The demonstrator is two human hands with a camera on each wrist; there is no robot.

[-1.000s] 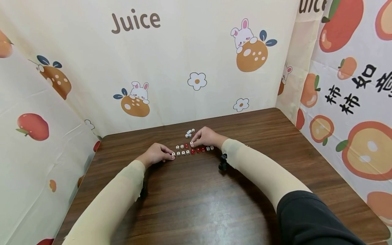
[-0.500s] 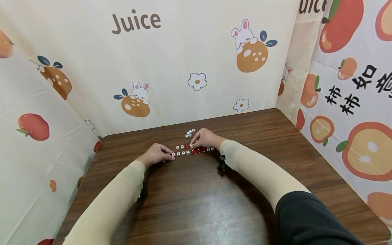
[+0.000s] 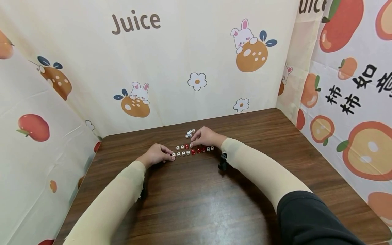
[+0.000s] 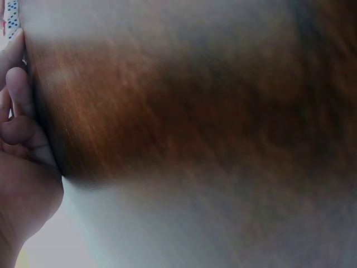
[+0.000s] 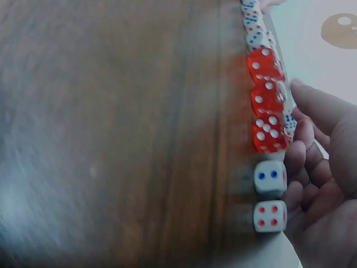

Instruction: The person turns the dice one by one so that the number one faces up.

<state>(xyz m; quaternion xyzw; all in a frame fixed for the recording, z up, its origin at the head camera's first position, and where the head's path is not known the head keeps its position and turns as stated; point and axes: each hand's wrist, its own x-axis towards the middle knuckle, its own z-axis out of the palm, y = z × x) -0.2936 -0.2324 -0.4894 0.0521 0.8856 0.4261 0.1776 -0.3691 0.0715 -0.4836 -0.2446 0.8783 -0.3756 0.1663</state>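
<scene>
A: How do the hands stand?
B: The left hand (image 3: pixel 157 154), left of centre, pinches the front row's leftmost white die (image 3: pixel 173 154); the right hand (image 3: pixel 207 136), at centre, pinches another white die (image 3: pixel 191 145) at the back row's right end, beside a red die (image 3: pixel 186 146).
A: And outward?
B: Three red dice (image 3: pixel 198 150) continue the front row rightward; a white cluster (image 3: pixel 190 133) lies just above; the brown table (image 3: pixel 190 204) fills the lower centre; printed cloth (image 3: pixel 171 54) fills the upper frame.

Dice (image 4: pixel 12 22) cut off at left wrist view's edge, tabletop (image 4: pixel 139 111) blurred
</scene>
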